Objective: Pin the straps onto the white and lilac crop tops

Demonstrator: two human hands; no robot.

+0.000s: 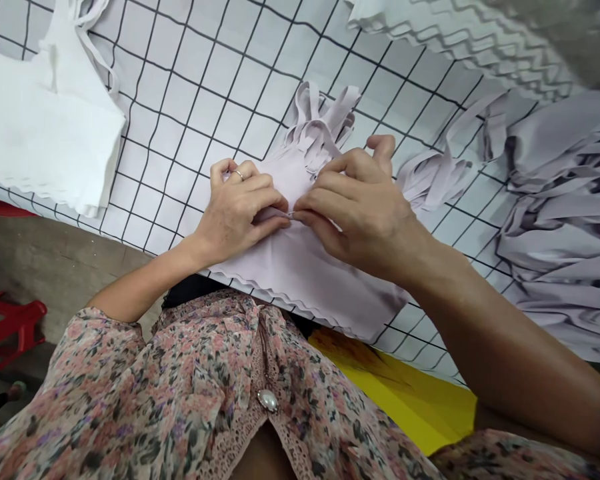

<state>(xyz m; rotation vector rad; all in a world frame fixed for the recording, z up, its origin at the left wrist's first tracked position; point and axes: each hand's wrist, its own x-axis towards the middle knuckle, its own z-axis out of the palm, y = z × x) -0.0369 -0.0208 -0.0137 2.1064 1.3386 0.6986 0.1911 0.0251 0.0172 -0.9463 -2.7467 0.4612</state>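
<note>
A pale lilac camisole top [305, 280] lies on the grid-patterned table cover, its scalloped hem along the front edge. My left hand [243, 210], with a ring on one finger, pinches a small fold of its fabric between thumb and forefinger. Right beside it, my right hand [363, 207] pinches the same fold, the fingertips of both hands almost meeting. Whether a small thread or other bit sits between the fingertips is too fine to tell. Lilac straps [325, 123] lie in a looped bunch just beyond my hands.
White tops [45, 127] lie at the left. Another white scalloped stack [460, 40] is at the back right. A heap of lilac garments [570, 233] fills the right side, with loose straps [437, 177] near it. Below are a red stool [13, 327] and something yellow [410, 393].
</note>
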